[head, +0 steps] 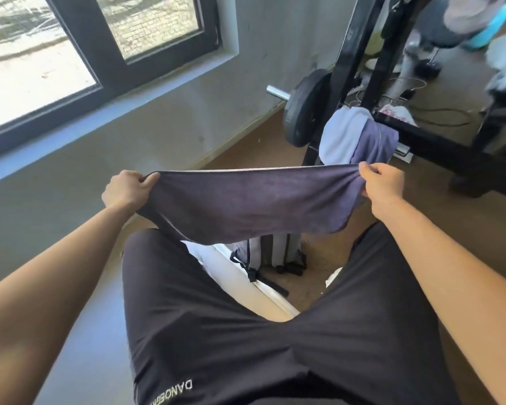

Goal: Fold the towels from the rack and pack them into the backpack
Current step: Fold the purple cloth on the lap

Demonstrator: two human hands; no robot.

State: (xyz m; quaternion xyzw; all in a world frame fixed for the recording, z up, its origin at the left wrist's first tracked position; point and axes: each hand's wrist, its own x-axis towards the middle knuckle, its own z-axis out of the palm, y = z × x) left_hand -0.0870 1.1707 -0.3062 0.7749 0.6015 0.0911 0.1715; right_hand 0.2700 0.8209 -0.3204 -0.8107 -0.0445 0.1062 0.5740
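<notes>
Both hands raised, one towel strung between them.

- Left hand (124, 190): curled tight on a bunched top corner of the dark purple towel (246, 206). Right hand (384, 184): same at the opposite corner, fingers (370, 171) wrapped round a gathered wad of cloth. Neither hand is slack.
- Between the two grips the top hem runs nearly taut. Below the fingers the cloth sags in a loose belly and its lower edge hangs free above my operator's shorts (216, 331).
- Backpack (272, 252): grey, upright on the floor, below the hanging cloth and beyond the knees. I cannot tell whether its mouth is open; the towel hides the top.
- Past the right fingers, the black rack (427, 138) carries a pale blue towel (338, 135) and a violet towel (377, 141), draped side by side and touching. A weight plate (304, 109) stands just left of them.

Handling, my read: the cloth is thin, soft and light, with no stiffness at all. It drapes wherever it isn't held, so it will not keep a crease unaided. It doesn't look slippery, and nothing about it is fragile. Bunched corners give a secure hold but a crooked fold. I'd work the fingers out to the true corners along the hem, then bring the hands together to halve it. The lap is the nearest flat support for pressing folds.

Two towels on the rack not yet taken, so I judge the task to be at an early stage.
</notes>
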